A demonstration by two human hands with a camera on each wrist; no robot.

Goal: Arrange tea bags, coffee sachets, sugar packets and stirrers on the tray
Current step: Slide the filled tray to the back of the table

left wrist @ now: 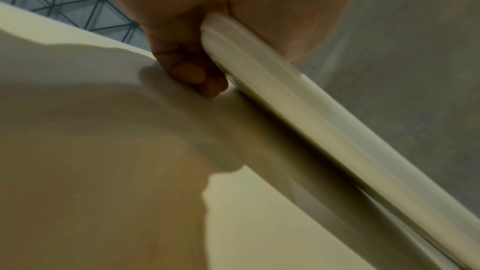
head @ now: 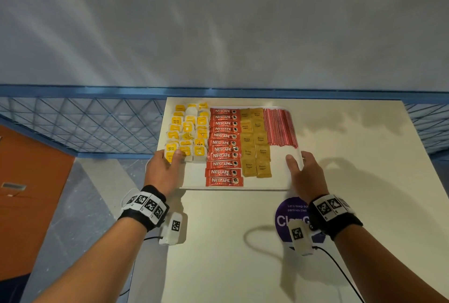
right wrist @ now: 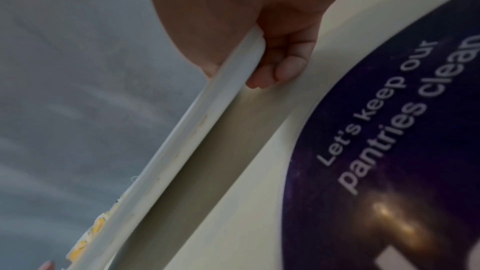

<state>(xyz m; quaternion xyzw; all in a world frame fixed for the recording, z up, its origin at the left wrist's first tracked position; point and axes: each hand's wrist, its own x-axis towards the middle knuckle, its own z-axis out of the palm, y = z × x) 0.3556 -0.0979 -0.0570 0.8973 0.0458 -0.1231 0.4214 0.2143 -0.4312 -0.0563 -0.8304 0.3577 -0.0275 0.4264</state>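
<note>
A white tray (head: 194, 178) lies at the far left of the cream table, its left edge past the table's side. On it, left to right: yellow tea bags (head: 188, 130), red coffee sachets (head: 223, 147), brown sugar packets (head: 255, 142) and red stirrers (head: 279, 127). My left hand (head: 165, 169) grips the tray's left rim (left wrist: 285, 93), thumb on top over a tea bag, fingers (left wrist: 197, 77) curled beneath. My right hand (head: 303, 171) grips the right rim (right wrist: 207, 130), thumb on top, fingers (right wrist: 275, 69) underneath. The tray's near edge looks slightly raised off the table.
A round purple sticker (head: 291, 220) reading "Let's keep our pantries clean" (right wrist: 384, 122) lies on the table (head: 243, 254) near my right wrist. A blue mesh rail (head: 85, 123) runs behind and to the left. Orange and grey floor (head: 29, 193) shows at left. Cables hang from both wrists.
</note>
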